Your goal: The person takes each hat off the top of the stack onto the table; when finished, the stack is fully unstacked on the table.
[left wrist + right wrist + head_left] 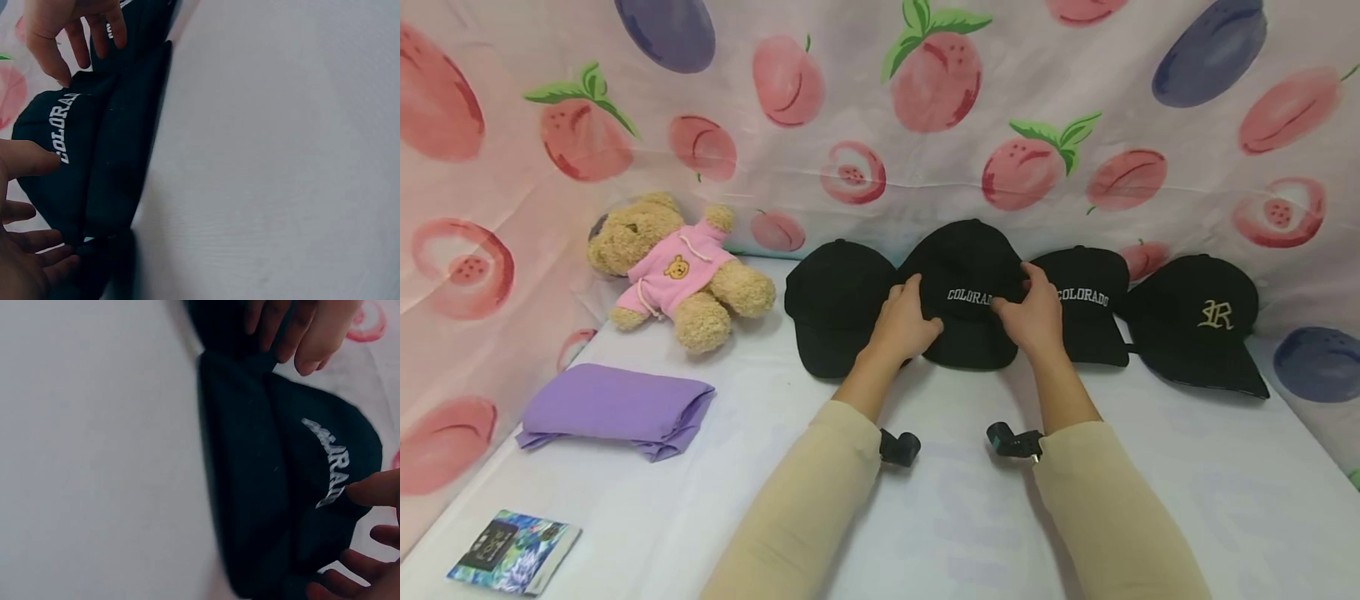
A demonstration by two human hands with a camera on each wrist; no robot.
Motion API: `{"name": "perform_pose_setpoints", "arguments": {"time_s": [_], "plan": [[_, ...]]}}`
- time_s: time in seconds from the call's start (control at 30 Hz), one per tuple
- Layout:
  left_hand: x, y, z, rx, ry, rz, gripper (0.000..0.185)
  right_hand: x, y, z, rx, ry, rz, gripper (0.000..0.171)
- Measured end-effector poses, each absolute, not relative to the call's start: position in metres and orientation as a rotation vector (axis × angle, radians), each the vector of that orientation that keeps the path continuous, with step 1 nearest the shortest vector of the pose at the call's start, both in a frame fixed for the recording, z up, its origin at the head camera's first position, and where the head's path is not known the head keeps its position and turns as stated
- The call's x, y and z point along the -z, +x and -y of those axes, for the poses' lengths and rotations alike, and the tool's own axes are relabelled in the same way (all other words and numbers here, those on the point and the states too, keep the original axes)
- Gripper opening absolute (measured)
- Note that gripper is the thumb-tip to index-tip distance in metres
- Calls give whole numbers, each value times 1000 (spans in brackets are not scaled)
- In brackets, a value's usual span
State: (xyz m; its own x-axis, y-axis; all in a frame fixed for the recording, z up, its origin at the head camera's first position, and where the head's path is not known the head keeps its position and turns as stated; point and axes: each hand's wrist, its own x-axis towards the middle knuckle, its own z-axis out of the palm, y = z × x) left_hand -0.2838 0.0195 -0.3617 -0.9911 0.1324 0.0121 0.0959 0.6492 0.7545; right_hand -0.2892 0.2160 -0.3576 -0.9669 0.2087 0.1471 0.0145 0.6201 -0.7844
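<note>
A black cap (973, 333) with white COLORADO lettering stands in a row of black caps on the white table. My left hand (904, 321) is at its left side, thumb in front of the cap and fingers spread along the side. On the opposite side my right hand (1036, 308) has its thumb over the end of the lettering. In the left wrist view the left fingers (44, 240) look fairly straight beside the cap's lower edge. The right wrist view has the right thumb (375, 489) before the lettering. Whether the fingertips press on the cap is unclear.
A plain black cap (831, 292) sits left; another COLORADO cap (1082, 325) and a cap with a gold emblem (1202, 333) sit right. Further left are a teddy bear (677, 267) in pink, a folded purple cloth (617, 408) and a colourful booklet (512, 550). Fruit-print fabric (850, 83) hangs behind.
</note>
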Motion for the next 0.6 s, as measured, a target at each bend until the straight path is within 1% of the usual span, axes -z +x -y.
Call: {"name": "perform_pose_setpoints", "arguments": {"time_s": [0.13, 0.4, 0.6], "plan": [[357, -282, -17, -1316, 219, -2833, 77, 348, -285, -209, -1276, -176, 2584, 74], [350, -274, -9, -1438, 262, -2867, 73, 342, -280, -195, -1314, -121, 2482, 67], [348, -263, -4, -1532, 258, -2864, 71, 338, -277, -188, -1437, 33, 2461, 65]]}}
